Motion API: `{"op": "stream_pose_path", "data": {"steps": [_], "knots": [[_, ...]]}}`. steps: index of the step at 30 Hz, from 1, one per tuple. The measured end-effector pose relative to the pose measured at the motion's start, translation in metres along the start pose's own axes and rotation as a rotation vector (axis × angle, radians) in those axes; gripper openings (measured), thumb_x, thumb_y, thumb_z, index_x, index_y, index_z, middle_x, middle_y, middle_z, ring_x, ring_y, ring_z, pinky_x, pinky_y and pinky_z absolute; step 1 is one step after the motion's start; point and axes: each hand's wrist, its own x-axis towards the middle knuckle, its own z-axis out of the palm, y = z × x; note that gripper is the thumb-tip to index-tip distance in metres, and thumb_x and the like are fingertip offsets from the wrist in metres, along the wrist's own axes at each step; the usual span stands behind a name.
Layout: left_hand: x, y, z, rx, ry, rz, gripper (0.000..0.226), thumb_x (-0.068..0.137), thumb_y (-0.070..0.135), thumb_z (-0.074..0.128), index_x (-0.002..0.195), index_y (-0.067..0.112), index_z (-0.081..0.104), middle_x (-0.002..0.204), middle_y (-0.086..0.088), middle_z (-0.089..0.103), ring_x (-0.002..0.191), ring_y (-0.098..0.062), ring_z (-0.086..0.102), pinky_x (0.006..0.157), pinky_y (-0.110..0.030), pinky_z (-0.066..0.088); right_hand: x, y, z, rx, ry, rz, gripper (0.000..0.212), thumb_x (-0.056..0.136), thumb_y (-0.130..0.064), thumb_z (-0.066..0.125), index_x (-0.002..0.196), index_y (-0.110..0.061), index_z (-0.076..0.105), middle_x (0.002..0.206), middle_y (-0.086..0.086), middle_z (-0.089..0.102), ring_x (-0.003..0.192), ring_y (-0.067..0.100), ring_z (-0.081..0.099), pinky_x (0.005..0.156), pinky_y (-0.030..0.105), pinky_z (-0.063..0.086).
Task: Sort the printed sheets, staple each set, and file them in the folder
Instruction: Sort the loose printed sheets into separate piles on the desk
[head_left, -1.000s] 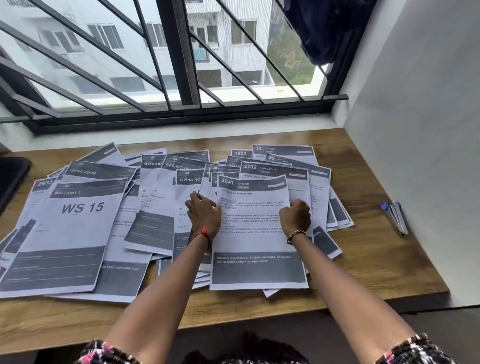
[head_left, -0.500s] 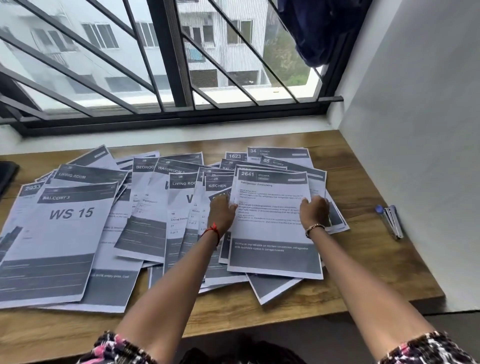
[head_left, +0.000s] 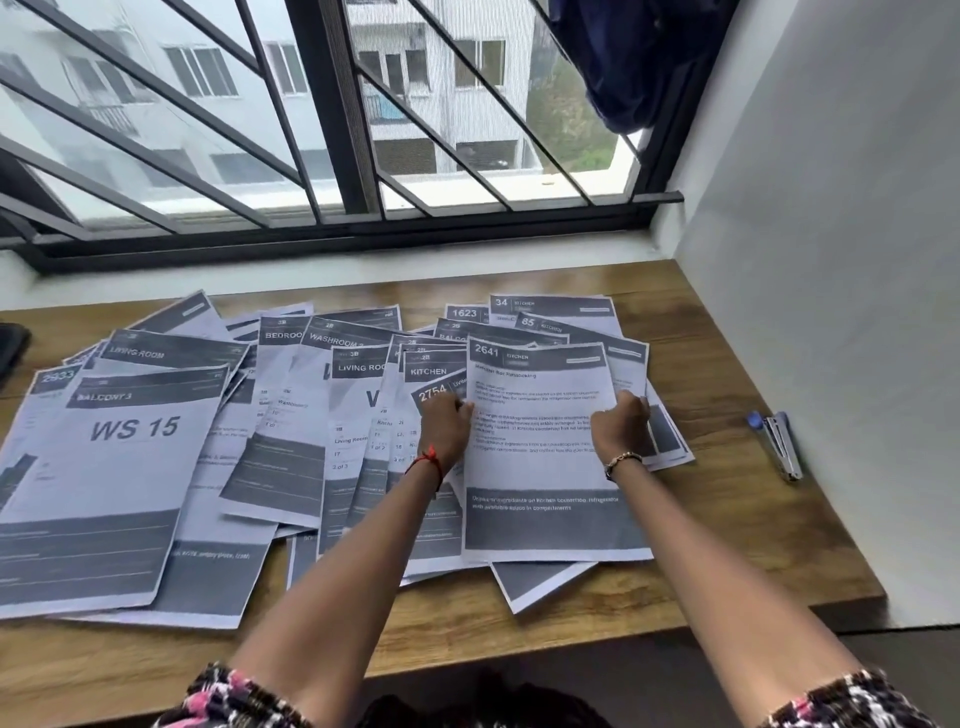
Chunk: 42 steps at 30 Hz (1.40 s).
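A wooden counter (head_left: 727, 545) carries a spread of grey-banded printed sheets (head_left: 124, 467). On top lies a white printed sheet headed 2641 (head_left: 540, 467). The left hand (head_left: 444, 428) and right hand (head_left: 621, 426) grip its side edges, fingers curled. A blue-and-silver stapler (head_left: 779, 447) lies well apart, rightward. Beyond is a black-barred window (head_left: 332, 130).

The printed sheets (head_left: 540, 457) are showing as thin matt paper, white with grey-black toner blocks. The desk (head_left: 727, 525) beneath is showing brown wood grain with a smooth, low-sheen finish. The stapler (head_left: 782, 452) is glinting as bare metal, with a blue plastic end. The window bars (head_left: 332, 130) are looking like dark matt-painted metal, the wall (head_left: 831, 260) like matt white paint. A dark blue cloth (head_left: 628, 57) is hanging soft and creased. A red thread (head_left: 428, 462) is circling one wrist.
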Motion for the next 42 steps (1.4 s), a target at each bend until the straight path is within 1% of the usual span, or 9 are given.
{"op": "stream_pose_path", "data": {"steps": [5,9,16,20,23,27,31,38,42], "knots": [[-0.007,-0.007,0.005,0.112,0.057,-0.057,0.034,0.093,0.023,0.051,0.068,0.002,0.059,0.081,-0.016,0.065,0.069,-0.029,0.059,0.063,-0.034,0.045,0.007,0.003,-0.011,-0.025,0.093,-0.075,0.037,0.077,0.009,0.042,0.107,0.005,0.063,0.110,0.028,0.056,0.103,0.042,0.052,0.081,0.039,0.044],[-0.016,-0.011,-0.002,0.091,0.236,-0.176,0.026,0.092,0.021,0.048,0.087,0.002,0.065,0.091,-0.014,0.066,0.082,-0.031,0.063,0.066,-0.034,0.045,0.014,0.010,-0.024,-0.098,0.123,-0.096,0.041,0.078,0.009,0.043,0.113,0.002,0.063,0.112,0.027,0.057,0.106,0.042,0.051,0.089,0.042,0.042],[-0.025,-0.024,-0.009,0.053,0.222,-0.268,0.027,0.086,0.017,0.052,0.093,-0.008,0.059,0.102,-0.025,0.061,0.090,-0.039,0.060,0.065,-0.035,0.043,0.010,0.005,-0.020,0.044,-0.087,-0.268,0.047,0.077,0.015,0.042,0.118,0.002,0.060,0.116,0.025,0.058,0.107,0.038,0.056,0.092,0.037,0.046],[-0.030,-0.026,-0.006,-0.024,0.155,-0.166,0.033,0.083,0.014,0.057,0.111,-0.004,0.056,0.113,-0.022,0.057,0.100,-0.034,0.057,0.080,-0.037,0.048,-0.003,-0.009,-0.009,0.049,-0.162,-0.341,0.048,0.080,0.017,0.037,0.120,0.002,0.059,0.117,0.024,0.056,0.109,0.036,0.055,0.094,0.037,0.045],[-0.036,-0.028,-0.003,-0.085,0.122,-0.089,0.046,0.083,0.013,0.062,0.125,0.000,0.048,0.123,-0.017,0.052,0.113,-0.030,0.050,0.097,-0.037,0.043,-0.008,-0.013,-0.001,-0.042,-0.226,-0.343,0.043,0.086,0.010,0.038,0.125,0.002,0.054,0.122,0.023,0.049,0.116,0.039,0.047,0.098,0.045,0.041],[-0.046,-0.029,-0.004,-0.302,0.126,-0.051,0.049,0.078,0.002,0.065,0.123,0.003,0.046,0.112,-0.013,0.062,0.102,-0.029,0.061,0.090,-0.044,0.050,-0.014,-0.012,0.000,-0.287,-0.307,-0.276,0.036,0.092,-0.016,0.049,0.124,0.000,0.046,0.132,0.020,0.037,0.124,0.037,0.033,0.101,0.046,0.030],[-0.054,-0.025,-0.002,-0.590,0.142,-0.228,0.066,0.079,-0.005,0.062,0.135,0.005,0.028,0.105,-0.010,0.058,0.097,-0.025,0.059,0.086,-0.039,0.051,-0.018,-0.011,0.003,-0.323,-0.278,-0.257,0.039,0.092,-0.022,0.050,0.125,-0.001,0.043,0.132,0.021,0.036,0.125,0.038,0.031,0.101,0.046,0.029],[-0.051,-0.016,-0.006,-0.707,0.039,-0.293,0.024,0.084,-0.006,0.056,0.106,-0.006,0.064,0.104,-0.020,0.068,0.098,-0.034,0.064,0.086,-0.046,0.054,-0.017,-0.014,0.001,-0.252,-0.217,-0.234,0.038,0.090,-0.010,0.048,0.125,0.004,0.045,0.129,0.026,0.046,0.122,0.041,0.039,0.102,0.044,0.032],[-0.051,-0.009,-0.019,-0.613,0.027,-0.158,0.033,0.086,-0.008,0.050,0.115,0.001,0.062,0.110,-0.011,0.066,0.098,-0.022,0.062,0.078,-0.028,0.052,-0.018,-0.023,0.004,-0.082,-0.161,-0.167,0.029,0.079,0.001,0.047,0.106,0.008,0.057,0.112,0.027,0.058,0.109,0.042,0.052,0.090,0.042,0.043]]}}
